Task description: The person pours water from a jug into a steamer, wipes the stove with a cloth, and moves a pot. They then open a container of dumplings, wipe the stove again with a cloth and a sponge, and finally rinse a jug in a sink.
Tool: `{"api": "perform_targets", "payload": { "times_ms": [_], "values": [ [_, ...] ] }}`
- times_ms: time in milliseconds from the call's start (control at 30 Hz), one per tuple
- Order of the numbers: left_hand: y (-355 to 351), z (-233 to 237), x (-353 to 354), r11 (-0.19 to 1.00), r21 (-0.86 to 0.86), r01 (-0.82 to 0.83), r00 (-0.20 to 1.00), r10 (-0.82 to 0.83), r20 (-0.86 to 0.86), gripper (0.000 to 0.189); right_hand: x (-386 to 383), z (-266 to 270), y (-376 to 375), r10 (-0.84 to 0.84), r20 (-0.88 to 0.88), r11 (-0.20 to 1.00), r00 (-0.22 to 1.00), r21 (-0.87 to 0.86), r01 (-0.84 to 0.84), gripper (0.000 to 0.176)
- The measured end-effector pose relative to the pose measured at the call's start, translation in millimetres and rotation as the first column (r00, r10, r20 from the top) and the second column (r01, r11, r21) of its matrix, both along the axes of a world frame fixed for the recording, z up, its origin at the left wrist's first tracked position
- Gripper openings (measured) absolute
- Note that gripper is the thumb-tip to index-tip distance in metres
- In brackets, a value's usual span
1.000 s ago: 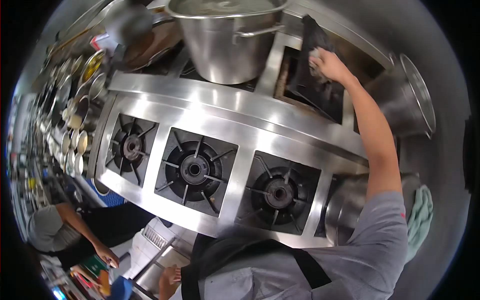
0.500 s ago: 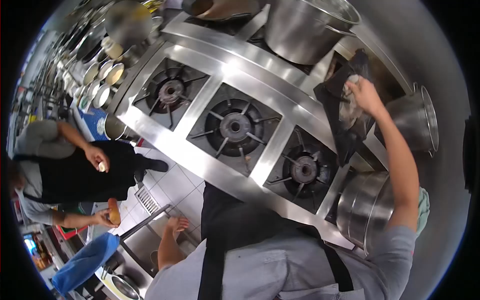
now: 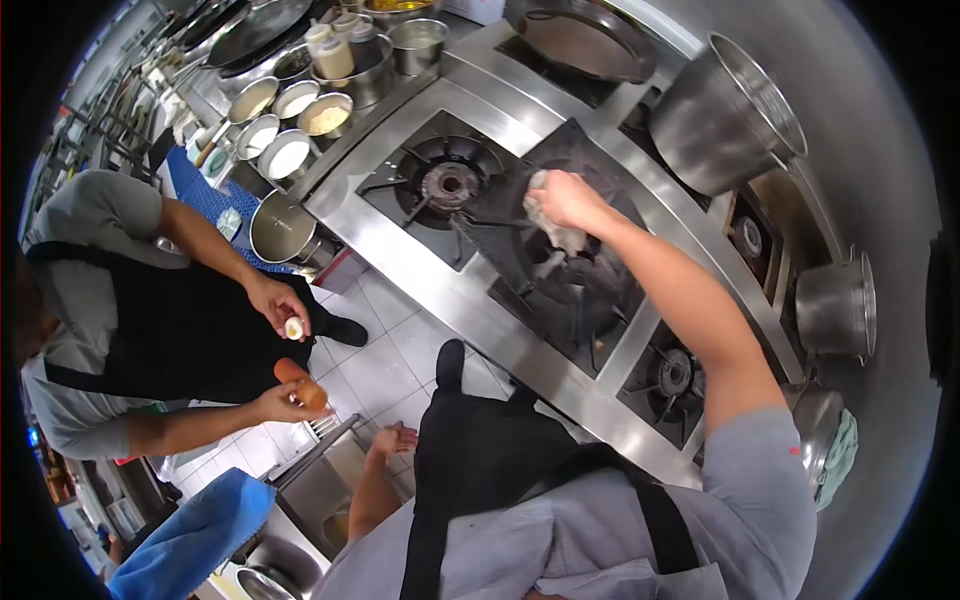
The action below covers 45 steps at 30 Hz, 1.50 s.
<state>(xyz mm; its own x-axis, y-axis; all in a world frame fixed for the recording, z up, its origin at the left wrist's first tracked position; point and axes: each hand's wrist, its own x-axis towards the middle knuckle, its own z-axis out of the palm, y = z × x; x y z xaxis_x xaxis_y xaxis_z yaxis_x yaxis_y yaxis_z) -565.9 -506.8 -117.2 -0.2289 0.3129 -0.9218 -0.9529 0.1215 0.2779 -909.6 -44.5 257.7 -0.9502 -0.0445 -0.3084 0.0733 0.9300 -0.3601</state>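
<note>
Above the middle of the stove, my right hand [image 3: 565,203] is closed on a crumpled greyish cloth [image 3: 558,238]. With the cloth it grips a dark square burner plate [image 3: 595,160], which overlaps the middle burner area and is partly blurred. My left hand [image 3: 395,438] is low at my side near the steel counter edge, fingers apart, holding nothing. To the left of the plate is a round burner [image 3: 450,185], and to its lower right another burner [image 3: 672,372].
A co-worker [image 3: 190,320] at left holds an orange bottle [image 3: 300,388] and a small white item. Steel pots [image 3: 725,115] and a wide pan [image 3: 585,45] stand behind the stove. Bowls [image 3: 290,155] stand at upper left; a blue cloth [image 3: 195,535] hangs below.
My right hand has moved left from the back right of the stove to the middle burner, bringing the cloth and dark plate. The back burner at right is now uncovered. The view has shifted.
</note>
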Motion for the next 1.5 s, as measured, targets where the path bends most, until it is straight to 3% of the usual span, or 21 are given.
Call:
{"api": "perform_targets", "payload": {
  "times_ms": [67,233,300,467,567,633,667,733,800,833,867,933,1000,1067,1133,1167,1233,1300,1333,1433,1500],
  "values": [
    [-22.0,-0.1,21.8,0.999,0.002,-0.051,0.998,0.051,-0.045,0.054,-41.3,-16.9,-44.6,-0.044,0.025,0.999,0.999,0.025,0.043,0.036],
    [-68.7,2.5,100.4,0.980,-0.004,-0.201,0.977,0.200,-0.078,0.061,-122.1,-65.0,-112.5,0.129,0.011,0.987,0.992,0.097,-0.129,0.037],
    [-82.2,-46.3,162.8,0.938,0.165,-0.306,0.940,0.325,-0.104,0.059,-156.6,-92.2,-125.7,0.210,0.032,0.959,0.977,0.189,-0.212,0.035],
    [-71.3,-43.2,217.1,0.901,0.300,-0.312,0.927,0.358,-0.110,0.054,-188.8,-110.8,-129.4,0.278,0.080,0.915,0.957,0.282,-0.290,0.029],
    [-58.8,-44.9,225.7,0.963,0.193,-0.186,0.921,0.239,-0.307,0.053,-175.5,-107.9,-122.4,0.274,0.069,0.926,0.959,0.250,-0.282,0.031],
    [-50.5,-45.1,219.2,0.991,0.101,-0.091,0.854,0.130,-0.504,0.052,-175.0,-114.7,-116.1,0.251,-0.048,0.953,0.967,0.185,-0.239,0.038],
    [-45.3,-44.8,215.1,0.998,0.037,-0.049,0.783,0.062,-0.619,0.052,-165.9,-114.0,-110.8,0.263,-0.057,0.951,0.963,0.183,-0.249,0.038],
    [-38.7,-40.4,204.7,0.960,-0.276,0.052,0.498,-0.264,-0.826,0.052,-140.9,-111.9,-96.6,-0.071,-0.304,0.997,0.950,-0.023,0.067,0.041],
    [-12.9,42.7,174.8,0.799,-0.577,0.168,0.597,-0.548,-0.586,0.053,-101.3,-77.8,-101.2,-0.211,-0.320,0.977,0.924,-0.085,0.194,0.036],
    [2.1,53.0,174.1,0.893,-0.433,-0.122,0.760,-0.196,-0.620,0.051,-83.7,-71.7,-102.5,-0.169,-0.432,0.986,0.886,-0.067,0.155,0.032],
    [12.9,58.1,188.7,0.854,-0.299,-0.426,0.787,0.187,-0.588,0.050,-58.1,-57.4,-103.5,-0.161,-0.468,0.983,0.869,-0.158,0.097,0.031],
    [33.6,64.6,210.3,0.658,-0.215,-0.722,0.684,0.630,-0.368,0.049,7.0,-24.8,-115.9,-0.124,-0.628,0.968,0.768,-0.248,-0.047,0.032],
    [63.0,80.7,240.1,0.594,-0.276,-0.756,0.653,0.654,-0.382,0.049,62.7,-28.4,-127.8,-0.026,-0.786,0.946,0.618,-0.218,-0.238,0.039],
    [89.3,93.6,277.1,0.543,-0.339,-0.768,0.640,0.660,-0.394,0.049,107.4,-53.2,-132.4,0.136,-0.870,0.934,0.473,-0.048,-0.355,0.043],
    [118.2,84.7,336.0,0.696,-0.514,-0.501,0.842,0.253,-0.477,0.047,151.7,-94.0,-125.8,0.298,-0.718,0.920,0.629,0.039,-0.391,0.042],
    [130.1,70.9,365.0,0.699,-0.585,-0.411,0.878,0.133,-0.459,0.046,172.7,-117.9,-114.8,0.367,-0.623,0.917,0.691,0.119,-0.380,0.039],
    [157.4,13.9,433.0,0.675,-0.640,-0.365,0.928,0.208,-0.310,0.045,212.1,-164.8,-89.3,0.401,-0.471,0.916,0.786,0.237,-0.325,0.040],
    [184.8,-16.6,479.9,0.660,-0.651,-0.375,0.924,0.319,-0.209,0.044,228.5,-173.6,-73.4,0.406,-0.423,0.908,0.810,0.283,-0.307,0.046],
    [197.6,-12.6,486.6,0.650,-0.648,-0.397,0.913,0.350,-0.210,0.044,229.2,-166.8,-69.4,0.416,-0.347,0.899,0.840,0.300,-0.321,0.053],
    [229.3,-7.8,513.3,0.485,-0.497,-0.720,0.621,0.770,-0.148,0.044,227.5,-141.0,-72.9,0.443,-0.187,0.856,0.877,0.380,-0.351,0.065],
    [235.5,49.4,498.7,0.461,-0.586,-0.666,0.718,0.611,-0.334,0.042,229.5,-101.8,-89.9,0.472,-0.184,0.826,0.862,0.434,-0.359,0.065]
  ]
}}
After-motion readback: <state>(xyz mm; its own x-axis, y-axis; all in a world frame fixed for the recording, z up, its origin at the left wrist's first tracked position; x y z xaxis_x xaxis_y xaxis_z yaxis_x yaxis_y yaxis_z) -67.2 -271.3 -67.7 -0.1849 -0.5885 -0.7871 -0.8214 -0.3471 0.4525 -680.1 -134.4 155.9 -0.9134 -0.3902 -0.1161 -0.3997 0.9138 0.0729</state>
